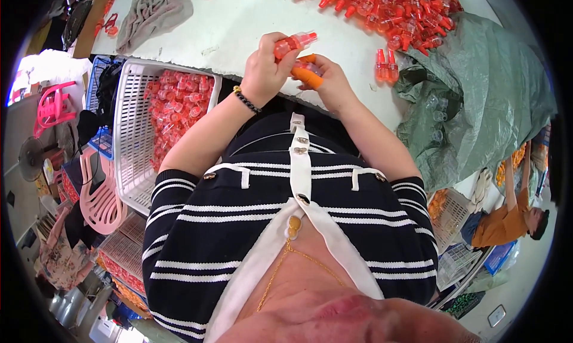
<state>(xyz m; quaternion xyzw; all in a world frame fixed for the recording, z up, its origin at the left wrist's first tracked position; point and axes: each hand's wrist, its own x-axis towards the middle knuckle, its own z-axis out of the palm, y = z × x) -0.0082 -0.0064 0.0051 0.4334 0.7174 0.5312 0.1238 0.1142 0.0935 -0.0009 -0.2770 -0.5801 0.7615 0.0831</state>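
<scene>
Orange-red piece [293, 43] at table [239, 27] edge

Both hands sat close together over the near edge of the white table [239, 21], the left hand [265, 68] and the right hand [328, 80] closed on a small orange plastic piece [294, 43]; bare tabletop lay open ahead of them and to their left, as far as the grey cloth [154, 12] at the far left corner; to the far right a heap of orange pieces [406, 12] blocked the way; two more pieces [386, 65] stood just beside the right hand; a green sack [483, 86] crowded the table's right end; a white basket [128, 134] of pieces pressed against the table's near edge on the left, under the left forearm.
</scene>
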